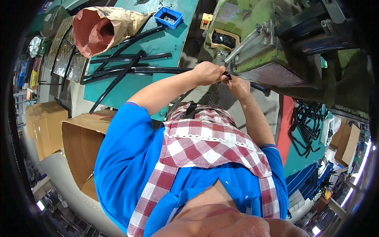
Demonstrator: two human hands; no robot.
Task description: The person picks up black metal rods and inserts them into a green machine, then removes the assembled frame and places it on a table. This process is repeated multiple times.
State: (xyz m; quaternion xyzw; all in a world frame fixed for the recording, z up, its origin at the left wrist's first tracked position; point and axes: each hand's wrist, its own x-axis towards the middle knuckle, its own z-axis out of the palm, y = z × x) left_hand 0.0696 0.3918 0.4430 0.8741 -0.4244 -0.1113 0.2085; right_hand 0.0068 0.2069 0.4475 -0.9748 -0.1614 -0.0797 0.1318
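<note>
My left hand (209, 73) is closed around a glossy black tube (166, 70), which runs leftward from my fist over the green table. My right hand (238, 87) meets the left at the tube's end, its fingers pinched together at a small dark part (226, 76). Whether that part is a separate piece or the tube's own end, I cannot tell. Both hands are just in front of the green machine (268, 69), below its metal rod (244, 46). More black tubes (118, 81) lie crossed on the table to the left.
On the green table (158, 41) are a paper sack (128, 27) and a blue bin (168, 17) of small parts. A box of black parts (224, 39) sits on the machine. Bent black tubes (306, 128) pile up at right; a cardboard box (81, 152) stands at left.
</note>
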